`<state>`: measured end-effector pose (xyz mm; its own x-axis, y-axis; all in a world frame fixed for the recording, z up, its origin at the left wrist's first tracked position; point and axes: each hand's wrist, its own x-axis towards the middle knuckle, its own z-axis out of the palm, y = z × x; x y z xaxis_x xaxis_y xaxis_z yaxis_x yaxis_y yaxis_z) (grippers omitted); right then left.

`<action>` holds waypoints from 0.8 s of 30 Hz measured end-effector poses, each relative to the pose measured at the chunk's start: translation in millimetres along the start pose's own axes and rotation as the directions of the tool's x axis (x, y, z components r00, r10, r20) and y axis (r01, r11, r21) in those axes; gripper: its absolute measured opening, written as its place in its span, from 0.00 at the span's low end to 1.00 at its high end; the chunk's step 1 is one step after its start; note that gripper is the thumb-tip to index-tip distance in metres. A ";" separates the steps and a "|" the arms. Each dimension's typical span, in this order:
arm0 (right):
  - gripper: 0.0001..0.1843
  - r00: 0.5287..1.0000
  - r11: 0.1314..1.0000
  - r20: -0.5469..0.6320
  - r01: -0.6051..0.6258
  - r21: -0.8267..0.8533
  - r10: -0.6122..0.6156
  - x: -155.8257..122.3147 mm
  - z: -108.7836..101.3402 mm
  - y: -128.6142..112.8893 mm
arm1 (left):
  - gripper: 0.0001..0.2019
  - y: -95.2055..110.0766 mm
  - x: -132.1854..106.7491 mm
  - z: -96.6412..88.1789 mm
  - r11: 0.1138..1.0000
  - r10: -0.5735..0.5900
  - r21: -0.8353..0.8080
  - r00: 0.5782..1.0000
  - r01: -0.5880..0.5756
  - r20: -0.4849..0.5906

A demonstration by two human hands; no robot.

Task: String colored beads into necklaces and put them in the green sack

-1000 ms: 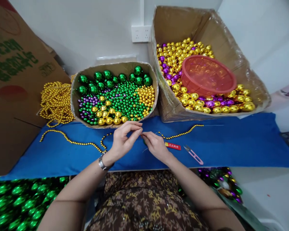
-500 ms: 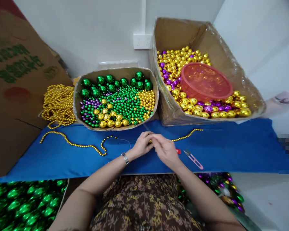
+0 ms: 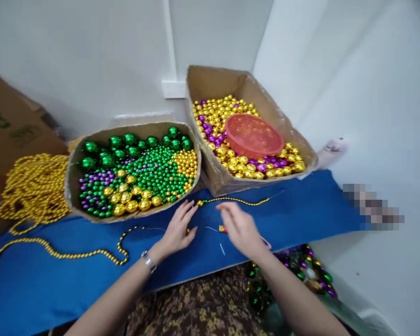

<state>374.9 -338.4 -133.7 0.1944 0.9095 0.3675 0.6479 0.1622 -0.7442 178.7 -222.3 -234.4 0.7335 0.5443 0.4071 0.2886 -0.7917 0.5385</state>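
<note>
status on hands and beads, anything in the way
Left hand open, fingertips by gold strand. Right hand blurred, grip unclear. Snips partly hidden behind right hand.

Along the back of our worktop [image 3: 73, 280] we've got left box [image 3: 68, 186] and right box [image 3: 220, 79] side by side, beads [image 3: 161, 165] in each, a basin [image 3: 254, 135] sitting inside the right one. Left of the left box, we see heaped strands [image 3: 33, 186]; before it, a loose strand [image 3: 58, 253]. Another strand [image 3: 240, 199] lies before the right box, beyond our hands [image 3: 177, 228].
</note>
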 end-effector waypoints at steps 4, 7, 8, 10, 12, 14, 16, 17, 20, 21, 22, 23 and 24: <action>0.12 0.972 0.987 0.215 0.117 -0.113 -0.091 -6.3 48.9 26.9 | 0.22 29.0 -2.7 -5.0 0.917 -0.191 -0.359 0.981 0.173 -0.017; 0.12 0.949 0.963 0.310 0.134 -0.232 -0.058 -10.4 66.6 24.1 | 0.18 42.7 0.8 2.6 0.660 -0.488 -0.641 0.872 0.391 0.030; 0.12 0.940 0.947 0.338 0.155 -0.281 -0.054 -10.2 65.6 20.2 | 0.18 44.6 2.3 5.3 0.570 -0.551 -0.710 0.834 0.413 0.043; 0.13 0.920 0.906 0.383 0.227 -0.357 -0.080 -4.9 51.0 11.5 | 0.17 44.8 4.6 8.3 0.436 -0.617 -0.810 0.786 0.393 0.049; 0.14 0.917 0.878 0.376 0.287 -0.384 -0.135 10.1 21.5 5.0 | 0.17 41.4 5.9 8.1 0.364 -0.657 -0.862 0.753 0.353 0.031; 0.16 0.946 0.891 0.264 0.277 -0.359 -0.188 37.3 -15.3 3.1 | 0.17 36.6 5.9 6.4 0.344 -0.681 -0.874 0.732 0.343 0.020; 0.16 0.970 0.921 0.112 0.242 -0.306 -0.218 76.5 -47.8 5.8 | 0.17 32.6 5.0 6.0 0.365 -0.674 -0.857 0.738 0.365 0.027; 0.15 0.976 0.927 0.056 0.218 -0.305 -0.211 99.2 -59.4 8.2 | 0.17 31.1 4.3 6.7 0.384 -0.663 -0.840 0.748 0.384 0.038; 0.19 0.988 0.928 -0.027 0.134 -0.349 -0.152 169.8 -73.6 16.9 | 0.18 28.7 0.9 11.8 0.449 -0.626 -0.776 0.776 0.443 0.080; 0.20 0.992 0.912 -0.025 0.105 -0.396 -0.125 191.2 -74.6 20.6 | 0.18 27.9 -0.9 13.6 0.468 -0.618 -0.756 0.781 0.458 0.091; 0.21 0.995 0.884 -0.028 0.075 -0.462 -0.099 210.3 -76.0 25.5 | 0.19 26.9 -3.3 14.9 0.487 -0.612 -0.735 0.785 0.472 0.098; 0.23 0.996 0.841 -0.053 0.030 -0.540 -0.069 226.8 -79.4 32.0 | 0.19 25.7 -6.2 15.6 0.506 -0.610 -0.712 0.785 0.486 0.102; 0.25 0.995 0.784 -0.097 -0.033 -0.619 -0.035 240.1 -85.5 40.7 | 0.19 24.2 -9.5 15.6 0.523 -0.612 -0.689 0.784 0.501 0.104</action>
<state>510.9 -146.2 -28.0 0.2421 0.8616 0.4461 0.9580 -0.1395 -0.2505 188.4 -251.0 -236.8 0.4622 0.8824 -0.0876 0.0941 0.0494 0.9943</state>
